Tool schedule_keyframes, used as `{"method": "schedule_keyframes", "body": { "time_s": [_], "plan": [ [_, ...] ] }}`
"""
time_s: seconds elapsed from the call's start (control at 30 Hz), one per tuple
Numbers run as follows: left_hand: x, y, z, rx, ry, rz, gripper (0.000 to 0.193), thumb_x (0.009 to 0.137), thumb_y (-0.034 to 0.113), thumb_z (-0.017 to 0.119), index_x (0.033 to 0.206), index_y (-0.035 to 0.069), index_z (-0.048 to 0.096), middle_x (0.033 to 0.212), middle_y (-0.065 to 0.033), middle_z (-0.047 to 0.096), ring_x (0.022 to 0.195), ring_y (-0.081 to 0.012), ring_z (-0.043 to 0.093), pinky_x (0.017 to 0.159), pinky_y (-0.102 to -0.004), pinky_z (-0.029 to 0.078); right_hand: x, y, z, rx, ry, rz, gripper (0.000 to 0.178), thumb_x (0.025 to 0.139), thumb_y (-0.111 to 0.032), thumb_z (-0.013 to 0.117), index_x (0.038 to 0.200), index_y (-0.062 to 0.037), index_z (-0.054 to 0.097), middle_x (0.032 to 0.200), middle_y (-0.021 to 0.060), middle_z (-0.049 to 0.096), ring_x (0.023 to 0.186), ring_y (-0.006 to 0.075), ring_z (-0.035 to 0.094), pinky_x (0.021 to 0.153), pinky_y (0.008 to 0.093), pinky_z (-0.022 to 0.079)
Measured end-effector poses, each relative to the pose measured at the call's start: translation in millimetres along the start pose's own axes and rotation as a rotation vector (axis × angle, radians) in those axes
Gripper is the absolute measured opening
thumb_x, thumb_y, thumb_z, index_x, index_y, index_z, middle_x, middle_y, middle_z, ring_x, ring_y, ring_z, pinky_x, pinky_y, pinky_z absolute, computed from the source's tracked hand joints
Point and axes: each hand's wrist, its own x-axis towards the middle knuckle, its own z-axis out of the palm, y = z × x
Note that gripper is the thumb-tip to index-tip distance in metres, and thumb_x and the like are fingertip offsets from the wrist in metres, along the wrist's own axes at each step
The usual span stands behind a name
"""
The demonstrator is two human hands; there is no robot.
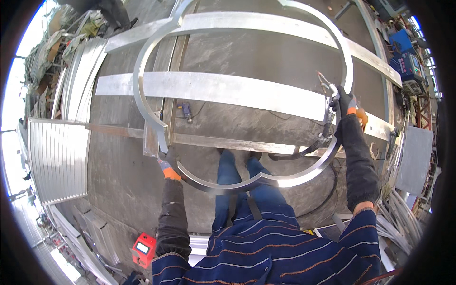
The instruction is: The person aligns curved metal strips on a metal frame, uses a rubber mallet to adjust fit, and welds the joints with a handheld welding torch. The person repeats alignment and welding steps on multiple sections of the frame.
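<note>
Three flat steel bars (209, 88) cross dark workshop floor (118, 175); metal ring (156, 57) on top.

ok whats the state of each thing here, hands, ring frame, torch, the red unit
left hand: gloved, gripping the ring frame's lower left edge
right hand: gloved, closed on the welding torch
welding torch: tip at the ring's right side, no arc visible
metal ring frame: lying flat across the bars
flat metal bars: lying side by side on the floor
red unit: on the floor
</note>
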Motion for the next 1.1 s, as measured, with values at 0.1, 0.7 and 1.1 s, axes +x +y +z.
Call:
{"method": "schedule_keyframes", "body": {
  "time_s": [0.1, 0.7, 1.1],
  "plan": [
    [28.1, -19.0, -0.3, 0.156, 0.039, 0.023, 0.026, 0.088, 0.023, 0.078, 0.095, 0.004, 0.063, 0.075, -0.002, 0.059, 0.06, -0.0143, 0.055, 0.052, -0.0319, 0.043, 35.5, 47.3, 51.5, -0.013, -0.061, 0.091, 0.047, 0.095, -0.041, 0.07, 0.109, 0.0018, 0.057, 0.066, 0.0122, 0.059, 0.051, 0.023, 0.064, 0.04, 0.0346, 0.045],
    [207.7, -101.9, 101.2, 0.625, -0.343, -0.049, 0.063, 0.105, 0.052, 0.047, 0.144, 0.003, 0.053, 0.12, -0.0129, 0.063, 0.096, -0.0247, 0.062, 0.08, -0.0431, 0.053, 146.0, 69.0, 183.5, -0.605, 0.007, -0.422, 0.089, 0.084, -0.04, 0.084, 0.149, 0.0044, 0.043, 0.136, 0.0208, 0.061, 0.123, 0.0273, 0.062, 0.098, 0.0388, 0.053],
    [85.1, 263.9, 142.3, -0.39, -0.981, 0.656, 0.05, 0.105, 0.014, 0.055, 0.152, 0.0, 0.045, 0.148, -0.0167, 0.053, 0.136, -0.024, 0.051, 0.114, -0.036, 0.041, -111.3, 116.4, 354.6, -0.802, -0.786, -0.667, 0.064, 0.091, -0.012, 0.072, 0.149, 0.0, 0.045, 0.14, 0.0203, 0.057, 0.125, 0.0326, 0.059, 0.109, 0.0416, 0.047]
  ]
}}
